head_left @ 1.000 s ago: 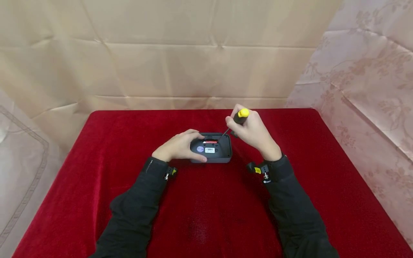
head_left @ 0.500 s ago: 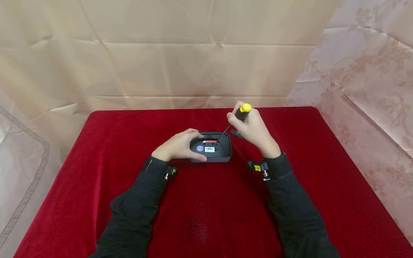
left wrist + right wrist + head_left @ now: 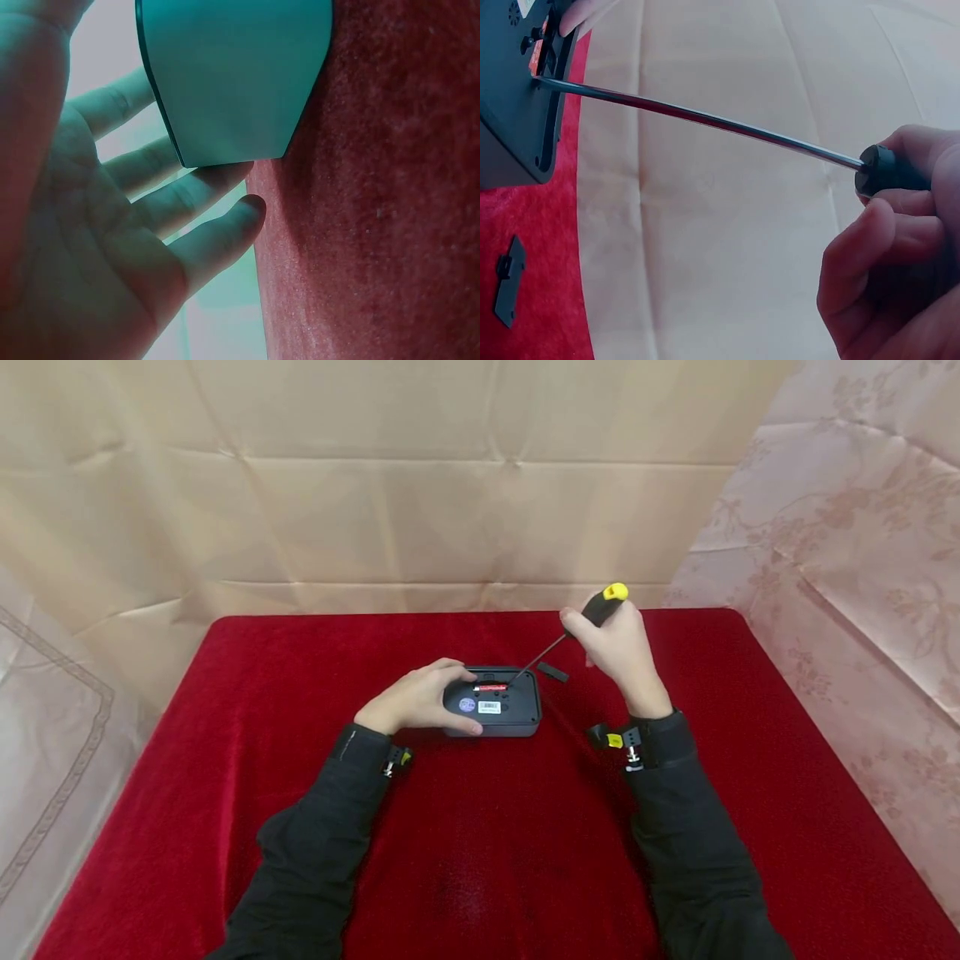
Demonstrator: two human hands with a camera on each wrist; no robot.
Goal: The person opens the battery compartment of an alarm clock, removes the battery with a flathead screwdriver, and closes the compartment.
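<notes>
A dark grey device lies bottom-up on the red cloth, its battery bay open with a red battery inside. My left hand holds its left end, thumb on the near edge and fingers over the far edge. The left wrist view shows those fingers against the device. My right hand grips a screwdriver with a black handle and yellow cap. Its shaft slants down-left, tip at the bay on the device. The right hand wraps the handle.
A small black cover lies on the red tablecloth just right of the device, also seen as the cover in the right wrist view. Beige sheets hang behind and to both sides of the table.
My right hand has moved right and farther back with the screwdriver, laying the shaft lower; its tip stays at the battery bay. The left hand and device have not moved.
</notes>
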